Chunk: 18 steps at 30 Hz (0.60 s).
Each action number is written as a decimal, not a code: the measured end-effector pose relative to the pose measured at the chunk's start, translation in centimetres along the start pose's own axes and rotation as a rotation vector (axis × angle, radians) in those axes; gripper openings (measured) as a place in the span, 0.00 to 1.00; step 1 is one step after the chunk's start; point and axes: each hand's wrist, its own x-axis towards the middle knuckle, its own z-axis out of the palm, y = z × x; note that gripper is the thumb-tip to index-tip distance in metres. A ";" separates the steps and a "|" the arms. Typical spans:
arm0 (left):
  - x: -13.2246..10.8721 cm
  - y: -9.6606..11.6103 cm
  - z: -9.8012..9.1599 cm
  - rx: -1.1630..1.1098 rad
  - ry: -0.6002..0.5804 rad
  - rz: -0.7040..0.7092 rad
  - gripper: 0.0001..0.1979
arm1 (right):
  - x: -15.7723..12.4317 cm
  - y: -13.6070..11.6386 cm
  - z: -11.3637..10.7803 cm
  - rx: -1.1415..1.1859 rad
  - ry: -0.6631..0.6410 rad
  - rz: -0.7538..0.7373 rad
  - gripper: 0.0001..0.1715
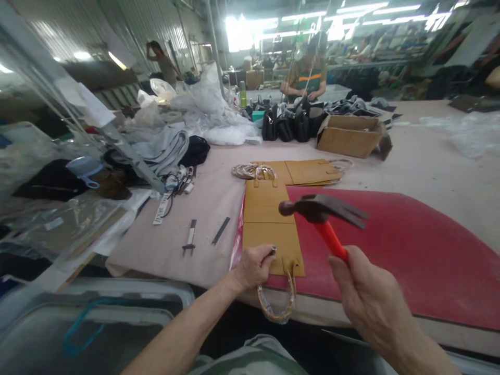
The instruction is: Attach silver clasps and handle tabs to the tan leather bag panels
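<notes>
My right hand (365, 284) is closed round the red handle of a claw hammer (312, 207), raised above the work with its round face to the left. My left hand (253, 266) is closed on a short metal punch (274, 250), whose round end shows above the fingers; the rest is hidden. Under this hand lies a flat tan leather bag panel (269, 229). Its plastic-wrapped handle (278, 316) hangs over the table's front edge. More tan panels (308, 172) with wrapped handles lie just beyond.
A red mat (394, 245) lies under the panel. Left of it are a caliper (190, 237) and a dark flat strip (221, 230). Farther back stand black bags (287, 125), a cardboard box (349, 135) and plastic wrapping (211, 109). A co-worker (308, 78) is across the table.
</notes>
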 end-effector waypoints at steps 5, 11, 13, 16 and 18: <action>-0.1 -0.2 0.0 -0.023 -0.001 -0.002 0.06 | -1.0 -0.5 -0.4 -0.246 -0.067 -0.257 0.18; -0.3 -0.4 0.2 -0.027 0.005 -0.004 0.06 | -0.3 -1.8 -1.2 -0.088 0.139 -0.102 0.16; -0.2 -0.3 0.2 -0.029 -0.001 0.003 0.07 | -0.6 -1.5 -0.7 -0.129 0.025 -0.165 0.18; -0.2 -0.1 0.0 -0.020 0.000 0.013 0.07 | -0.6 -1.1 -0.9 -0.176 -0.067 -0.157 0.19; -0.2 0.0 0.0 -0.015 0.004 0.013 0.06 | -0.4 -1.4 -1.3 -0.128 0.063 -0.058 0.17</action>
